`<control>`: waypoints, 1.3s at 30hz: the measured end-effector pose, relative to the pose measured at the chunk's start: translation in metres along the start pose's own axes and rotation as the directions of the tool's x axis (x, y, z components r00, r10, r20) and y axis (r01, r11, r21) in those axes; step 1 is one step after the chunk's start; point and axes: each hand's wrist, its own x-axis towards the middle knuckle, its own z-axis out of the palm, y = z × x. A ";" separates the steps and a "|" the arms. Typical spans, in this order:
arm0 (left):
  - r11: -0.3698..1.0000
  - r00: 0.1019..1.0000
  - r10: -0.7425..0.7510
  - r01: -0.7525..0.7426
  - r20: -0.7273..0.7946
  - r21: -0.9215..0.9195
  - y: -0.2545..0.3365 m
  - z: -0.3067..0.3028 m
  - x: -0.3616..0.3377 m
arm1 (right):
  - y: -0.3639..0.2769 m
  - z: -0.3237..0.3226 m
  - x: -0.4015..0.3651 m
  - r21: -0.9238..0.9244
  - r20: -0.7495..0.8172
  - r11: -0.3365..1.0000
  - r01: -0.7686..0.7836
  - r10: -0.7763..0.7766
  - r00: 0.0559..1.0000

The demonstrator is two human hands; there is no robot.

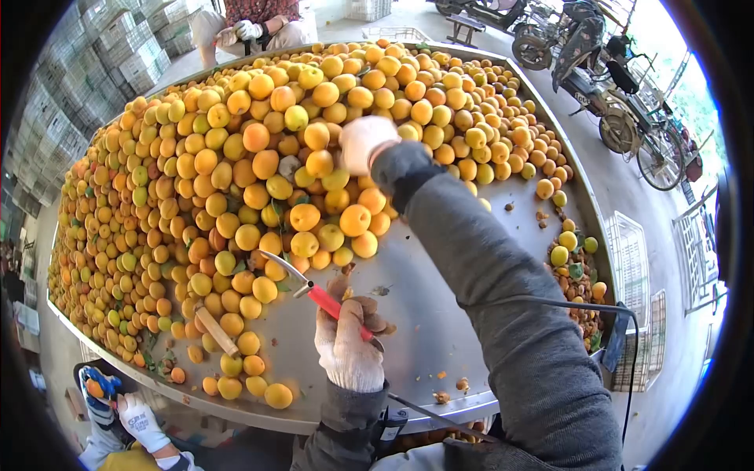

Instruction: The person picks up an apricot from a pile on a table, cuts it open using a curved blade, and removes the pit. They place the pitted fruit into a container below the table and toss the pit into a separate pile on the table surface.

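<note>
A broad metal table (428,314) carries a large heap of yellow-orange apricots (305,217). My left hand (344,355), in a white glove with stained fingers, is closed around the red handle of a knife (323,301). The curved blade points up and left toward the nearest apricots. Farther forward, my right hand (365,144) reaches over the middle of the heap. Motion smears it, so I cannot make out its fingers or anything in them. A dark grey sleeve (487,251) covers that arm.
A wooden stick (216,330) lies among apricots at the near left. Cut scraps (577,286) gather along the right edge. Co-workers' gloved hands show at the top (248,31) and lower left (140,420). A black cable (585,304) crosses my right arm. Crates (628,259) stand to the right.
</note>
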 end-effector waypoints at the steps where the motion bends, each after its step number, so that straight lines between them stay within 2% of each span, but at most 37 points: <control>1: 1.000 1.000 -0.021 0.021 0.024 -0.015 -0.004 -0.002 0.002 | 0.002 0.009 -0.006 0.000 0.004 0.999 0.050 -0.050 0.999; 3: 0.999 0.999 -0.030 0.031 0.038 -0.033 -0.006 -0.002 0.003 | -0.007 0.015 -0.027 0.124 0.046 0.992 0.010 -0.016 0.999; 5: 0.998 1.000 -0.015 0.016 0.014 -0.059 -0.003 -0.004 -0.002 | -0.011 0.029 -0.043 0.179 0.274 0.984 -0.009 -0.041 0.961; 7: 0.999 1.000 0.008 -0.008 -0.006 -0.050 -0.002 -0.002 -0.005 | -0.012 0.024 -0.083 0.064 0.263 0.982 0.179 -0.190 0.946; 9: 0.999 0.999 0.031 -0.031 -0.010 -0.041 0.000 -0.001 -0.005 | -0.017 0.010 -0.118 0.027 0.347 0.988 0.149 -0.149 0.926; 11: 0.996 0.999 0.043 -0.043 -0.003 -0.080 -0.007 0.001 -0.006 | 0.003 0.007 -0.139 0.229 0.338 0.945 0.232 -0.301 0.892; 12: 0.996 1.000 0.018 -0.018 0.004 -0.089 -0.011 -0.001 -0.005 | 0.023 -0.003 -0.143 0.444 0.317 0.877 0.182 -0.343 0.884; 13: 0.995 1.000 -0.018 0.018 0.005 -0.101 -0.010 0.001 -0.006 | 0.051 0.003 -0.137 0.636 0.162 0.748 0.191 -0.372 0.914; 14: 0.997 1.000 -0.007 0.008 0.011 -0.080 -0.012 0.002 -0.007 | 0.070 -0.023 -0.135 0.532 0.071 0.837 0.132 -0.199 0.977; 15: 0.998 1.000 0.015 -0.015 0.002 -0.059 -0.012 0.001 -0.006 | 0.098 -0.021 -0.122 0.419 -0.089 0.908 0.027 0.011 0.996; 16: 0.998 1.000 0.025 -0.026 -0.009 -0.058 -0.011 0.002 -0.006 | 0.111 -0.041 -0.115 0.237 -0.262 0.967 -0.090 0.153 0.953; 17: 0.998 1.000 0.020 -0.020 -0.005 -0.056 -0.011 0.003 -0.005 | 0.135 -0.049 -0.098 0.074 -0.312 0.967 -0.242 0.253 0.916; 18: 0.998 1.000 0.015 -0.015 -0.006 -0.053 -0.011 0.004 -0.004 | 0.168 -0.040 -0.080 0.136 -0.397 0.956 -0.260 0.293 0.870; 19: 0.998 0.999 0.028 -0.030 -0.036 -0.054 -0.013 0.003 -0.003 | 0.184 -0.040 -0.069 0.035 -0.338 0.918 -0.396 0.384 0.859; 20: 0.999 1.000 0.013 -0.014 -0.010 -0.045 -0.014 0.003 -0.003 | 0.199 -0.032 -0.054 -0.060 -0.207 0.873 -0.484 0.463 0.862; 21: 0.999 1.000 -0.003 0.004 0.018 -0.036 -0.015 0.003 -0.002 | 0.205 -0.025 -0.051 -0.011 -0.114 0.910 -0.415 0.411 0.904; 23: 0.998 1.000 0.006 -0.007 -0.012 -0.063 -0.016 0.006 -0.001 | 0.178 -0.023 -0.045 -0.163 -0.177 0.887 -0.432 0.404 0.897; 25: 0.995 1.000 -0.012 0.010 -0.014 -0.104 -0.013 0.004 -0.004 | 0.156 -0.022 -0.053 -0.169 0.048 0.967 -0.189 0.200 0.979; 26: 0.990 1.000 0.002 -0.003 -0.005 -0.141 -0.013 0.001 -0.002 | 0.136 -0.015 -0.071 -0.221 -0.099 0.968 -0.123 0.103 0.990; 27: 0.988 1.000 0.018 -0.022 -0.024 -0.154 -0.012 0.001 -0.002 | 0.131 -0.001 -0.074 -0.316 -0.065 0.942 -0.114 0.098 0.993; 28: 0.978 0.999 0.036 -0.043 -0.035 -0.206 -0.010 0.000 -0.003 | 0.109 -0.013 -0.079 -0.291 0.060 0.939 -0.182 0.208 0.976; 29: 0.965 0.998 0.053 -0.061 -0.042 -0.255 -0.008 -0.001 -0.003 | 0.086 -0.034 -0.088 -0.237 0.059 0.950 -0.202 0.222 0.973; 30: 0.965 0.996 0.079 -0.088 -0.045 -0.249 -0.007 -0.002 -0.005 | 0.066 -0.034 -0.095 -0.073 -0.150 0.993 -0.088 0.077 0.986; 31: 0.960 0.995 0.083 -0.095 -0.057 -0.262 -0.007 -0.002 -0.006 | 0.046 -0.033 -0.097 0.064 -0.365 0.996 0.065 -0.037 0.930; 33: 0.968 0.996 0.093 -0.094 -0.016 -0.231 -0.003 -0.005 -0.007 | -0.004 -0.019 -0.086 0.448 -0.343 0.860 0.244 -0.087 0.935; 35: 0.965 0.995 0.093 -0.097 -0.028 -0.244 0.004 -0.008 -0.006 | -0.049 -0.007 -0.076 0.292 -0.260 0.946 0.141 -0.064 0.964; 39: 0.959 0.996 0.079 -0.087 -0.042 -0.270 0.015 -0.021 -0.006 | -0.095 0.022 -0.051 0.290 -0.247 0.956 0.034 0.041 0.968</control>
